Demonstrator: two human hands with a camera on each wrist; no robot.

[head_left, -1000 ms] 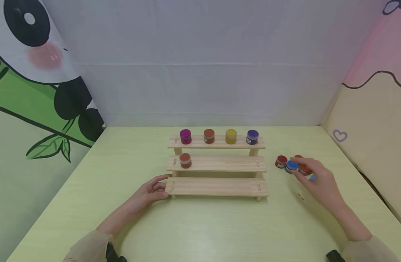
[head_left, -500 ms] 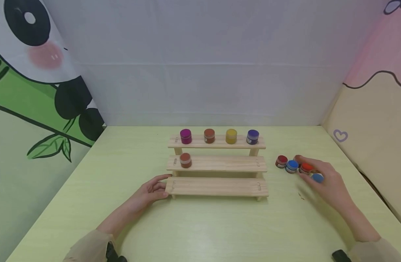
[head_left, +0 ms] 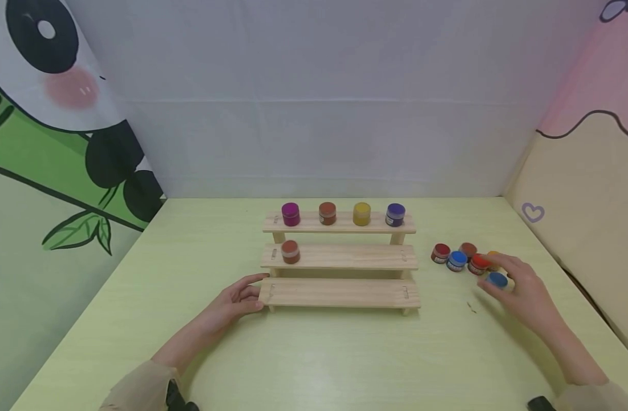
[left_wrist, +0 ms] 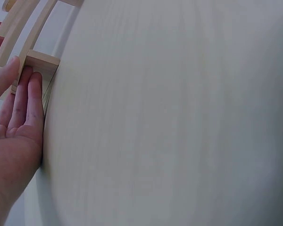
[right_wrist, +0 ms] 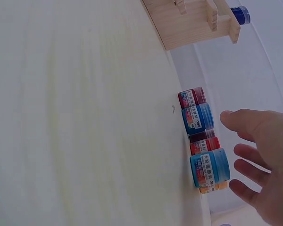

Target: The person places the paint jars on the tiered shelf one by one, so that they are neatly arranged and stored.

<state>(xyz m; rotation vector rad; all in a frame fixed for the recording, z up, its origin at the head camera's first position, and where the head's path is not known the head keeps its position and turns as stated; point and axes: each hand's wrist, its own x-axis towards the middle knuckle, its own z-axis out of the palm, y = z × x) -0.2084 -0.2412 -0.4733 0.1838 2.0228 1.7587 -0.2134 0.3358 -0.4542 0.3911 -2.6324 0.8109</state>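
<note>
My left hand [head_left: 235, 301] holds the left end of a three-tier wooden display rack [head_left: 339, 293]. In the left wrist view the thumb lies on the lowest shelf and the fingers reach in under its end. Right of the rack, my right hand [head_left: 524, 294] hovers with fingers spread over a light blue paint jar [head_left: 497, 279], nothing held. Beside that jar stand a bright red jar [head_left: 478, 263], a yellow-orange jar [right_wrist: 213, 187] partly hidden by the hand in the head view, a brown jar [head_left: 468, 249], a blue jar [head_left: 457, 261] and a dark red jar [head_left: 440, 253].
On the top shelf stand a purple jar [head_left: 290, 214], an orange-brown jar [head_left: 327, 213], a yellow jar [head_left: 361, 214] and a dark blue jar [head_left: 395, 215]. Another brown jar [head_left: 290, 252] is at the middle shelf's left end. A pale cloth [head_left: 314, 114] backs the table.
My right hand has moved right and toward me, from over the blue jar past the red one to the light blue jar. The left hand and the rack have stayed put.
</note>
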